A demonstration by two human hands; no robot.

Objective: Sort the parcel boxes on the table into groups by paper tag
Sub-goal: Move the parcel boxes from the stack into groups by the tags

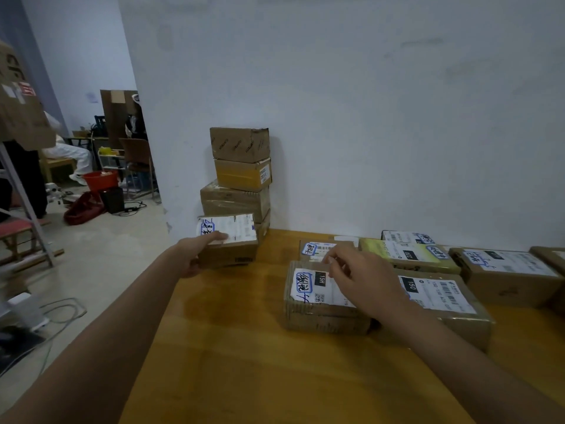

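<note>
Your left hand (198, 250) grips the small brown cardboard box with a white printed label (232, 243), left of centre in the frame at the far corner of the yellow-brown wooden table (244, 347). The thumb lies on the label and the other fingers curl round the near side; whether the box rests on the table or is just lifted, I cannot tell. It is right at the foot of the stack of plain brown cardboard boxes (240, 174) against the white wall, which reads as a group already begun.

Your right hand (363, 281) is over the low brown box with a blue-marked tag and "15H" label (315, 301), right of centre. Its fingers are bent, thumb and forefinger close together near the far edge; pinching or only touching, I cannot tell.

You look partway through. Loose at the right are the brown box labelled "150" (443, 304), the yellow-green box (406, 255), the long brown box (507, 272) and a small one behind your right hand (318, 249).

Mind the tall stack; a nudge might topple it. At the left of the frame, well apart from the table, are a red bucket (99, 179), a chair (137, 160) and floor cables (61, 313)
</note>
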